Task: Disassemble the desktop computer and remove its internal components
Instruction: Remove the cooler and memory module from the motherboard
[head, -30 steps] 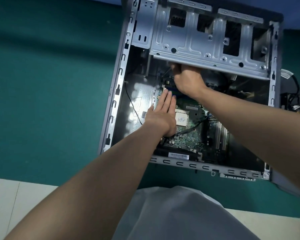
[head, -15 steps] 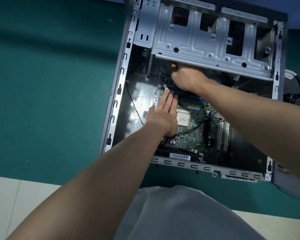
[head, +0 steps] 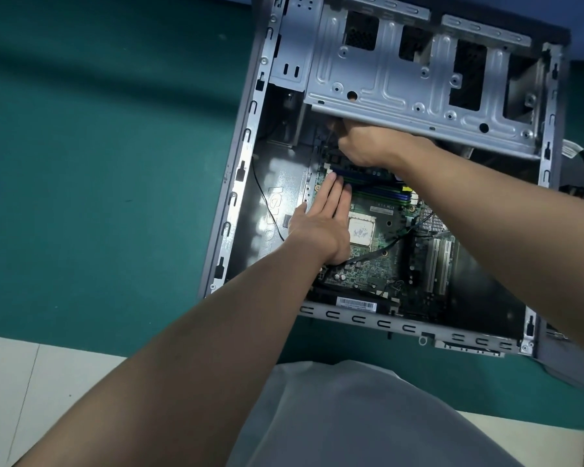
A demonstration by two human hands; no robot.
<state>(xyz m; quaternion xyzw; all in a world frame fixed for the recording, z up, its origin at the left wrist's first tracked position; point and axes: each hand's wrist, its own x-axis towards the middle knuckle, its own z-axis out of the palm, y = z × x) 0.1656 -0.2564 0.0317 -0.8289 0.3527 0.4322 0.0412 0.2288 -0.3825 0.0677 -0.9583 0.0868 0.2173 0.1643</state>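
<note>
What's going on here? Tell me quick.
A person is working inside an open grey metal computer case lying on its side on a green mat. The left hand lies flat, fingers straight, on the green motherboard beside the square silver processor, fingertips at the blue memory slots. The right hand reaches under the silver metal drive cage; its fingers are hidden, so what it holds is unclear. The motherboard is not yet out.

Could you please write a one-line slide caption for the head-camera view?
Left hand flat on the motherboard while the right hand reaches under the drive cage of the open case.
</note>
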